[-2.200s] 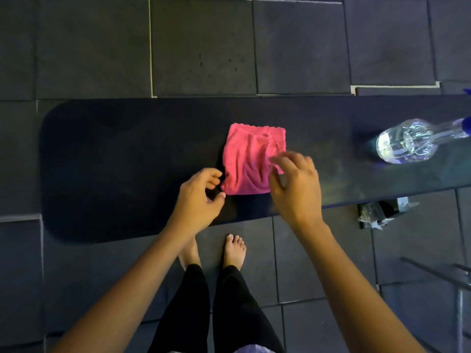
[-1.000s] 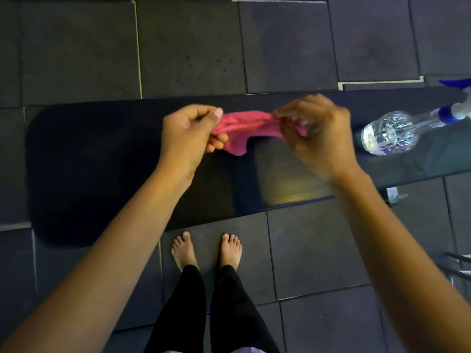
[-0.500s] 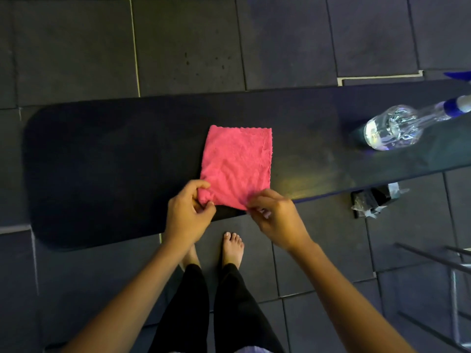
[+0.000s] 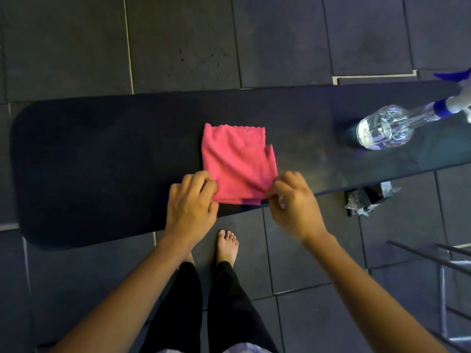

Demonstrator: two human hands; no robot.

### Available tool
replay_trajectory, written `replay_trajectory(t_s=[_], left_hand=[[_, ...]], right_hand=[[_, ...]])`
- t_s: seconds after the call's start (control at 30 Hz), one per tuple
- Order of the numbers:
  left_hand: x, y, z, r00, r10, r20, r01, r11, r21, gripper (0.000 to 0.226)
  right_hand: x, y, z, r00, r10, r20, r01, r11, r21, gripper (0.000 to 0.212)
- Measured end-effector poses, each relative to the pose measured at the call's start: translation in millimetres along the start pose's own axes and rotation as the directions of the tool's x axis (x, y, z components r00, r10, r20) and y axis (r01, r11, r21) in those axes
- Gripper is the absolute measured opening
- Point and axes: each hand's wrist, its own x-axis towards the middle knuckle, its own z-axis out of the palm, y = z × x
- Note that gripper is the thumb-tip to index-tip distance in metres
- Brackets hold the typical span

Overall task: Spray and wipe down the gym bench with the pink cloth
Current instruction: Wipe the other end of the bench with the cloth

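Note:
The pink cloth [image 4: 237, 161] lies folded flat on the middle of the black gym bench [image 4: 102, 161], which runs left to right across the head view. My left hand [image 4: 192, 206] pinches the cloth's near left corner. My right hand [image 4: 293, 202] pinches its near right corner at the bench's front edge. A clear spray bottle [image 4: 382, 127] with a blue and white trigger head stands on the bench at the far right, untouched.
Dark floor tiles surround the bench. My bare feet [image 4: 226, 245] stand just in front of it. A bench foot wrapped in crinkled plastic [image 4: 367, 200] shows below the right part. Metal rails [image 4: 433, 258] cross the lower right corner.
The cloth was lifted and stretched between both hands, then laid down again on the bench. Since half a second ago a layer sticks out at its right edge; both hands still pinch the near corners.

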Motion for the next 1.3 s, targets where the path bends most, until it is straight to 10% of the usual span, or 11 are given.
replay_trajectory(t_s=[0.1, 0.23, 0.5, 0.83, 1.0, 1.13, 1.3], left_hand=[[-12.7, -5.7, 7.2, 1.000, -0.019, 0.021, 0.019, 1.000, -0.016, 0.032], [-15.0, -6.5, 10.5, 1.000, 0.005, 0.004, -0.005, 0.998, -0.062, 0.030], [9.4, 15.0, -16.5, 0.949, -0.230, -0.214, 0.104, 0.873, -0.477, 0.017], [101.3, 24.0, -73.0, 0.887, -0.319, -0.334, 0.048, 0.783, -0.620, 0.024], [101.2, 15.8, -93.1, 0.914, -0.074, -0.399, -0.152, 0.848, -0.507, 0.021], [46.1, -9.8, -57.3, 0.985, 0.101, -0.141, -0.144, 0.931, -0.336, 0.022], [-32.3, -20.6, -23.5, 0.969, 0.110, 0.219, -0.062, 0.975, -0.215, 0.030]], right_hand=[[-27.3, 4.1, 21.9, 0.972, 0.142, 0.190, -0.127, 0.988, -0.088, 0.018], [-18.8, -17.5, 18.8, 0.973, 0.211, 0.091, -0.192, 0.965, -0.180, 0.020], [17.8, -45.2, 31.3, 0.974, -0.026, 0.226, 0.062, 0.986, -0.154, 0.051], [109.4, -46.0, -63.1, 0.999, -0.020, -0.044, 0.020, 1.000, 0.005, 0.037], [93.1, -48.6, -65.3, 0.981, -0.136, -0.140, 0.134, 0.991, -0.027, 0.037], [45.4, -32.5, -27.1, 0.989, -0.057, 0.138, 0.072, 0.992, -0.107, 0.044], [1.1, -35.6, 1.5, 0.789, 0.184, 0.586, -0.106, 0.980, -0.166, 0.055]])
